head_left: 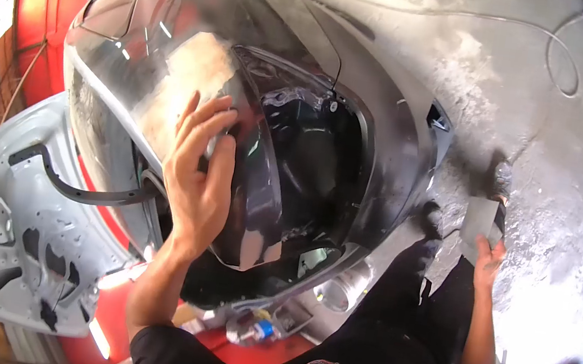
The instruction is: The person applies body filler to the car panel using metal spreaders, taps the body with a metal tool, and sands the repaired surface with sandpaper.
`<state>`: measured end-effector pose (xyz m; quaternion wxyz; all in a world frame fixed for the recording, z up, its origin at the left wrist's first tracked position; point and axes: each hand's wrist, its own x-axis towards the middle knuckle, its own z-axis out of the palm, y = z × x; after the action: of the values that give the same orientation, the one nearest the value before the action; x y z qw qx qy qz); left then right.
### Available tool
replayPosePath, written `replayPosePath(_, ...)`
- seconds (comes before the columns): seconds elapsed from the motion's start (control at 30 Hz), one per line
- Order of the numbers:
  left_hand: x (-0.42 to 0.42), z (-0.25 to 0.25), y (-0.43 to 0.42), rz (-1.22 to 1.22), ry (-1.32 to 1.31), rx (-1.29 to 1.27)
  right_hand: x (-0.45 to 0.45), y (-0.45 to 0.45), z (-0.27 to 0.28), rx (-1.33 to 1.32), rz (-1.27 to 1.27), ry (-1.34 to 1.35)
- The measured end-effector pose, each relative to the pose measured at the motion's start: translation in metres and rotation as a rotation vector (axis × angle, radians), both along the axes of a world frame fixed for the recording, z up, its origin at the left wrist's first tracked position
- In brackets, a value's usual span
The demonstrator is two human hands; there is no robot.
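My left hand (201, 161) is over the glossy dark car body (174, 6), beside a large pale patch (200, 63) that could be bare surface or a reflection. Its fingers are bent and spread, with the thumb apart. Whether the fingertips touch the panel is hard to see, and a small light spot between thumb and fingers cannot be made out. Low on the right, my right hand (489, 258) grips the lower edge of a flat grey sheet of sandpaper (480, 216), held over the floor away from the car.
A dark opening (314, 159) lies in the car body right of my left hand. At the left hangs a grey panel with cut-outs (31, 233). A hose (554, 40) curls across the concrete floor (575, 149). Small items (258, 328) sit below the car on red.
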<state>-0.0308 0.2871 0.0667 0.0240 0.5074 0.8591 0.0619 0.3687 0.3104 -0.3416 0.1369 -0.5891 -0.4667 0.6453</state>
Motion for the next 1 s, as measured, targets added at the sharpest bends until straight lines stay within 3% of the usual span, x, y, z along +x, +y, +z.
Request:
replayPosePath(0.17,0.035,0.003,0.011,-0.045,0.340,-0.470,0.015,0.077,-0.031,-0.077,0.168,-0.026)
replayPosePath(0.3,0.040,0.006,0.030,0.006,0.357,-0.671,0.029,0.123,-0.038,-0.125,0.189,-0.024)
replayPosePath(0.6,-0.027,-0.011,0.076,0.018,0.451,-0.752,0.053,0.158,-0.064,-0.119,0.239,-0.087)
replayPosePath(0.9,0.030,0.001,0.058,0.059,0.329,-0.843,0.032,0.167,-0.054,-0.223,0.225,-0.003)
replayPosePath(1.0,0.055,-0.002,0.063,0.084,0.226,-0.894,0.002,0.174,-0.017,-0.296,0.230,0.062)
